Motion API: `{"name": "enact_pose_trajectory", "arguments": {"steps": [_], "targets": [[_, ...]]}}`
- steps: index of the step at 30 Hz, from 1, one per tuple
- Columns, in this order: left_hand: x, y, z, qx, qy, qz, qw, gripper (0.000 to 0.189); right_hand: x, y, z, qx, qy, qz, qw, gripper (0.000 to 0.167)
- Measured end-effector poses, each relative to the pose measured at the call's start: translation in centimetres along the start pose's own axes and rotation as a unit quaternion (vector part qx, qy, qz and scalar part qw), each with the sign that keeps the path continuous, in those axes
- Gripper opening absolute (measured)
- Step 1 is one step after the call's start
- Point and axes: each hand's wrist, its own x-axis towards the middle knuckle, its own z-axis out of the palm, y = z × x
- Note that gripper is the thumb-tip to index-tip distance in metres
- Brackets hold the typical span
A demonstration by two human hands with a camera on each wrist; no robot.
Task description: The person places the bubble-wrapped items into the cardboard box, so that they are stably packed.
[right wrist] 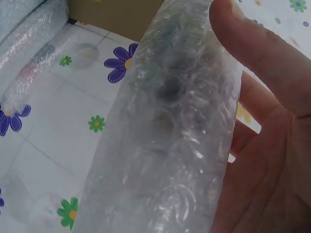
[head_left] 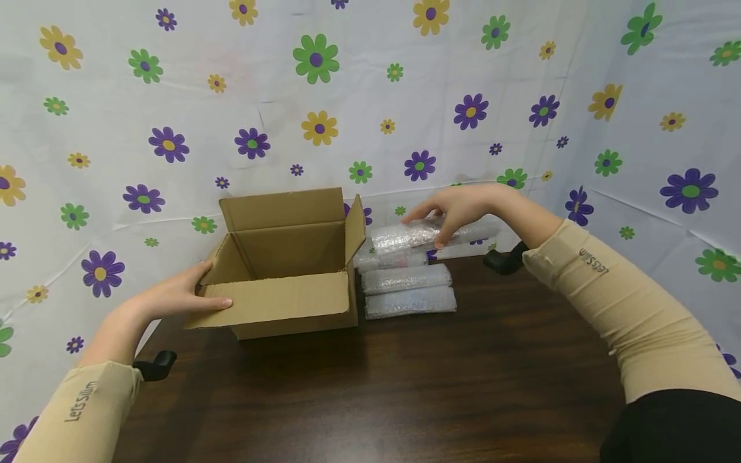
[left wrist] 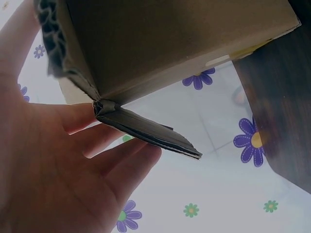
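Observation:
An open cardboard box (head_left: 278, 299) stands on the table left of centre, flaps spread outward. My left hand (head_left: 179, 292) grips its left front corner, thumb lying over the front flap. In the left wrist view, the fingers (left wrist: 131, 167) are behind a side flap (left wrist: 150, 133). To the right of the box, my right hand (head_left: 463, 206) holds a long bubble-wrapped package (head_left: 405, 236) from above. The right wrist view shows the thumb (right wrist: 262, 53) along one edge of that package and the fingers partly hidden behind it. What the wrap contains looks blurred, with darker round patches.
Several more bubble-wrapped packages (head_left: 411, 301) lie side by side against the box's right side, below the held one. The dark wooden table (head_left: 417, 386) extends toward me. A white flower-patterned cloth (head_left: 370, 96) hangs behind and at the right.

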Motion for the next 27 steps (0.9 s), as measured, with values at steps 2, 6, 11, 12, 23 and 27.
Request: {"name": "enact_pose_trajectory", "arguments": {"steps": [2,6,11,12,23,27], "targets": [[0.0,0.1,0.0,-0.002,0.0,0.002,1.0,0.105,0.0,0.0,-0.4,-0.001,-0.002,0.01,0.9999,0.071],[-0.1,0.2,0.0,-0.005,0.001,0.005,1.0,0.105,0.0,-0.1,-1.6,0.013,-0.005,0.018,0.9997,0.071],[-0.1,0.2,0.0,-0.001,0.002,0.006,1.0,0.105,0.2,-0.8,-3.4,0.021,-0.001,0.021,0.9996,0.073],[-0.1,0.2,0.0,0.001,0.002,0.005,1.0,0.105,0.3,-1.0,-3.7,0.014,0.003,0.02,0.9997,0.073],[-0.2,0.2,0.0,-0.001,0.003,0.005,1.0,0.105,2.5,-3.4,-6.3,-0.013,0.022,0.01,0.9996,0.074],[-0.2,0.3,0.0,-0.004,0.003,0.006,1.0,0.106,3.6,-4.1,-6.6,-0.013,0.022,0.012,0.9996,0.074]]}}
